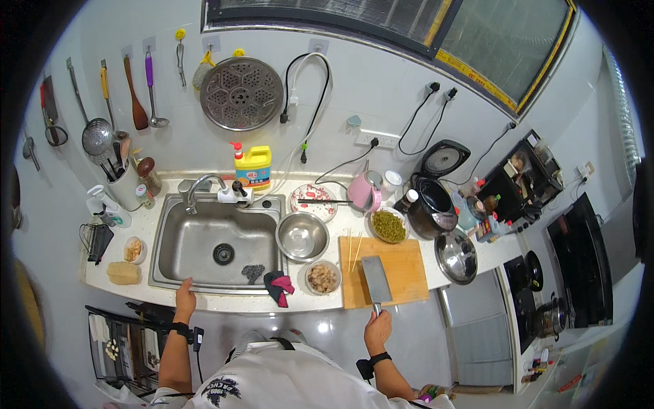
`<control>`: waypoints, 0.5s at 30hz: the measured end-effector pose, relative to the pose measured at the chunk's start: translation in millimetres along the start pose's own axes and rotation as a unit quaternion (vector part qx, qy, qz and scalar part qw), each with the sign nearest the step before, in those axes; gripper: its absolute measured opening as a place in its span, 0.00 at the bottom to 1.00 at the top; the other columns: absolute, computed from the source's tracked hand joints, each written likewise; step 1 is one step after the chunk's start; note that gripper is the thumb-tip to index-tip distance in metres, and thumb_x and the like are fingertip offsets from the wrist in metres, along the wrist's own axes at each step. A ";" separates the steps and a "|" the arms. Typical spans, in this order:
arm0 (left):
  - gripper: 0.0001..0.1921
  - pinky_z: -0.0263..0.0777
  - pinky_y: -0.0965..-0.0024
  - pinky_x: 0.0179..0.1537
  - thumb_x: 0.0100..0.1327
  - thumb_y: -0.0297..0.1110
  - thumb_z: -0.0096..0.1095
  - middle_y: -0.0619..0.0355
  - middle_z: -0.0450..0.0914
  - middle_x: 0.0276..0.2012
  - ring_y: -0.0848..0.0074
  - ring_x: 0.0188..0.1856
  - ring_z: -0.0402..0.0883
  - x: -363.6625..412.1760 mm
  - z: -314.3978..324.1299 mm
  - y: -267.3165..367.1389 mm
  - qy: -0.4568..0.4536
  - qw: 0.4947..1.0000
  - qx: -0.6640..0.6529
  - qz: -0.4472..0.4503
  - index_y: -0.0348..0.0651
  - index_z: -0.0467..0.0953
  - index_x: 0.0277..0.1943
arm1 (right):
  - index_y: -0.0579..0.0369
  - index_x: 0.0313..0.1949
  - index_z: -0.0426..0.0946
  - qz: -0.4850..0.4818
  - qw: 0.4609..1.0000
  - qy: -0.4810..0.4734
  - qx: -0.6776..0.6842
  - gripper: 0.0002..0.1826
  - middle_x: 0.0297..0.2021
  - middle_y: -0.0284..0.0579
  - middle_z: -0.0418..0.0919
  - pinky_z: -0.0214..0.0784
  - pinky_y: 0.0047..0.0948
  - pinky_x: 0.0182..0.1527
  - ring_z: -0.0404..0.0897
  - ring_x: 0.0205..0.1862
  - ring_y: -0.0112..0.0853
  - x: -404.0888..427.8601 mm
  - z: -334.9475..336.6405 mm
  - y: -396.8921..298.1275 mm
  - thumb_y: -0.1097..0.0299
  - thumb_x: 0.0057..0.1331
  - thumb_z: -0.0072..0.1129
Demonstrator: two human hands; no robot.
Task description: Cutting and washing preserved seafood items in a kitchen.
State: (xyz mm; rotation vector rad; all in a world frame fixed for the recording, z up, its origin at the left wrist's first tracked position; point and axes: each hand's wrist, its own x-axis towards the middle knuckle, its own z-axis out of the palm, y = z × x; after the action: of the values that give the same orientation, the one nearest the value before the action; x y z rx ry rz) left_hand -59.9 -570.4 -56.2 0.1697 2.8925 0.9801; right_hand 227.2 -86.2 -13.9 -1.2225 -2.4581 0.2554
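My right hand (377, 330) grips the handle of a cleaver (376, 278), whose broad blade lies over the wooden cutting board (411, 278). Wooden chopsticks (352, 253) rest on the board left of the blade. My left hand (185, 299) is at the front edge of the steel sink (168, 245), fingers apart and holding nothing. Left of the board stand a bowl of meat pieces (323, 277) and, behind it, a steel bowl (302, 236). A dark and pink cloth (278, 289) lies at the sink's front right corner. A bowl of chopped green food (389, 225) stands at the board's back edge.
A plate with dark chopsticks (314, 194), a pink kettle (364, 191), an open rice cooker (433, 204) and a steel lid (456, 257) stand behind and right of the board. A yellow detergent jug (253, 167) is behind the sink. A sponge (123, 273) lies on the left.
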 end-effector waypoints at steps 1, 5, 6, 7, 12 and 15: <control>0.22 0.70 0.65 0.48 0.49 0.15 0.46 0.40 0.77 0.42 0.55 0.45 0.77 -1.4 7.3 5.4 0.078 0.995 0.040 0.050 0.34 0.71 0.50 | 0.62 0.39 0.66 0.006 1.000 -0.001 -0.026 0.13 0.33 0.54 0.71 0.63 0.44 0.36 0.71 0.36 0.50 7.8 5.3 12.7 0.66 0.60 0.54; 0.27 0.63 0.61 0.55 0.46 0.14 0.46 0.40 0.69 0.53 0.52 0.56 0.67 11.3 34.1 9.4 0.108 0.986 0.090 0.089 0.34 0.68 0.54 | 0.63 0.38 0.65 -0.033 0.999 -0.006 -0.011 0.13 0.31 0.55 0.70 0.62 0.44 0.37 0.70 0.36 0.50 37.1 28.3 40.5 0.68 0.59 0.55; 0.25 0.63 0.61 0.54 0.46 0.17 0.51 0.42 0.68 0.54 0.51 0.55 0.66 14.0 35.9 38.9 0.140 0.978 0.102 0.119 0.35 0.68 0.52 | 0.63 0.38 0.65 -0.027 1.000 -0.010 -0.004 0.13 0.32 0.55 0.70 0.62 0.44 0.38 0.70 0.36 0.50 43.0 34.5 49.6 0.69 0.58 0.55; 0.20 0.65 0.61 0.50 0.47 0.18 0.53 0.43 0.71 0.48 0.52 0.51 0.69 19.0 33.3 65.4 0.145 0.982 0.063 0.106 0.36 0.70 0.47 | 0.64 0.38 0.65 -0.026 1.000 -0.016 0.006 0.13 0.32 0.55 0.69 0.62 0.44 0.38 0.70 0.36 0.50 49.1 40.9 54.0 0.69 0.58 0.54; 0.07 0.67 0.60 0.31 0.51 0.35 0.63 0.49 0.77 0.25 0.58 0.29 0.76 53.5 -3.4 165.3 0.163 0.986 -0.028 0.007 0.41 0.77 0.28 | 0.65 0.34 0.68 -0.051 0.996 -0.048 0.050 0.11 0.32 0.57 0.70 0.61 0.46 0.38 0.70 0.36 0.51 63.1 70.6 70.9 0.70 0.56 0.55; 0.07 0.68 0.67 0.29 0.56 0.35 0.60 0.52 0.78 0.24 0.66 0.27 0.77 66.6 -43.4 238.9 0.210 0.963 -0.140 0.091 0.41 0.77 0.31 | 0.65 0.32 0.71 -0.079 0.993 -0.026 0.084 0.09 0.31 0.55 0.72 0.64 0.44 0.39 0.72 0.35 0.50 65.8 69.6 72.9 0.72 0.55 0.55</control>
State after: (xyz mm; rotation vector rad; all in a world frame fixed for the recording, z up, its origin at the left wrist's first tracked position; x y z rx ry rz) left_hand -112.1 -399.2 120.9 0.2377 3.0956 1.6246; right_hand 215.4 10.7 -84.2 -0.9571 -2.5043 0.4438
